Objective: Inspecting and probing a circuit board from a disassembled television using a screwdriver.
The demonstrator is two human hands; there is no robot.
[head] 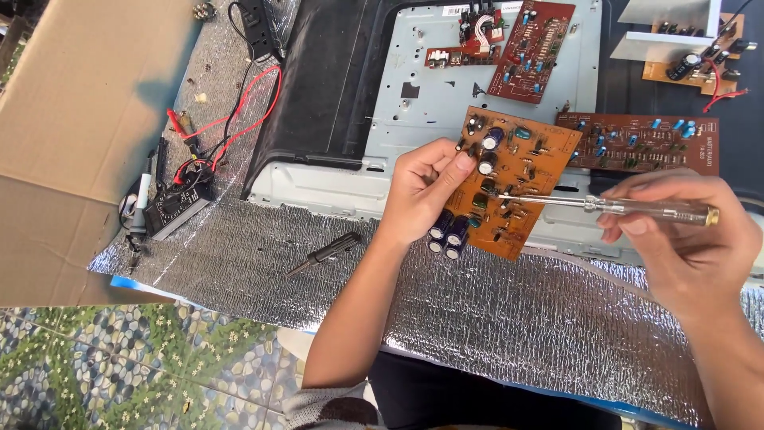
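L hand [422, 191] grips an orange circuit board [529, 171] by its left edge, thumb on the component side, fingers behind; board is held tilted above the foil sheet [509, 318], comps facing up. Two blue caps [447, 233] sit at the board's near-left corner, just below the hand. More caps & small parts are spread over the board face.

R hand [684, 239] is clenched on a screwdriver [637, 209] w/ clear handle & brass end cap, held roughly level. Shaft runs left; tip touches or sits just over the board's middle, can't tell which.

Far of the board: grey metal chassis [414, 103] w/ a black panel [318, 80] on its left. On the chassis, far side, a red-brown board [529, 52] & a small board w/ white wires [469, 36]. Right of the held board, a long brown board [645, 143] lies flat. Far right corner: another small board w/ heatsink [684, 44] & red wires.

Left on the foil: a dark screwdriver [325, 255] lies loose, near the L forearm but apart. Further left, a black meter [177, 205] w/ red & black leads [239, 111] looping to the far side. Cardboard [72, 143] covers the far-left area. Tiled floor [119, 366] w/ pebble pattern shows near-left, past the foil's edge.
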